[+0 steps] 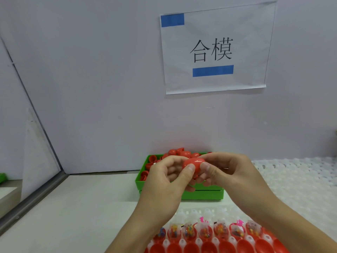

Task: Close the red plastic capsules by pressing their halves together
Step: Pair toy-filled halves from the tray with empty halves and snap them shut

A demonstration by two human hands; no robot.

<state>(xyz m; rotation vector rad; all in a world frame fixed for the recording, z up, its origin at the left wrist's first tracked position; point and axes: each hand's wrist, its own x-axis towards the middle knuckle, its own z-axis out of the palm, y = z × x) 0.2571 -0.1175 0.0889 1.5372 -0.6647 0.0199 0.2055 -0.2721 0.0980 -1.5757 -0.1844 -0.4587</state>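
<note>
Worktop (82, 207): pale, bounded by a grey wall.
My left hand (164, 181): raised over the green tray, fingers (189, 169) curled, thumb pressing the left side of the red capsule (193, 162).
Red capsule: held in the air between both my hands, above the tray's near edge.
Green tray (204, 195): against the wall, heaped with loose red capsule halves (179, 153).
My right hand (231, 170): fingers curled round the capsule's right side, thumb on it.
Paper sign (215, 50): on the wall, above.
White moulded rack (206, 240): nearest me, red halves seated in rows, some holding small bagged toys (205, 230).
</note>
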